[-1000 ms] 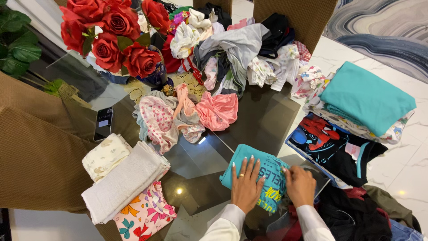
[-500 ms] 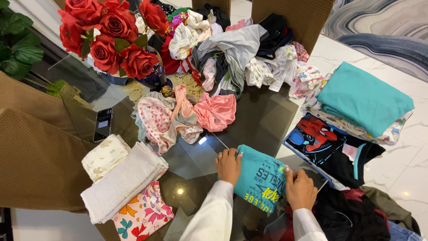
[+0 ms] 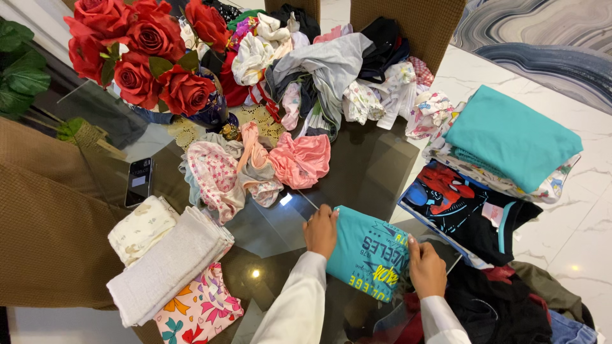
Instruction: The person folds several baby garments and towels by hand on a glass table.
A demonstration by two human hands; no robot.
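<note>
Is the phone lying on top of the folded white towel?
No, the phone lies flat on the glass table, apart from the white towel and nearer the roses.

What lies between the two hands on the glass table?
In the head view, the folded teal printed shirt fills the stretch: the left hand grips its left edge, the right hand its right edge.

A home dining room, glass table [image 3: 376, 169] heaped with laundry, red roses [image 3: 137, 54], woven chairs [image 3: 44, 223], marble floor [image 3: 574, 210]
</note>
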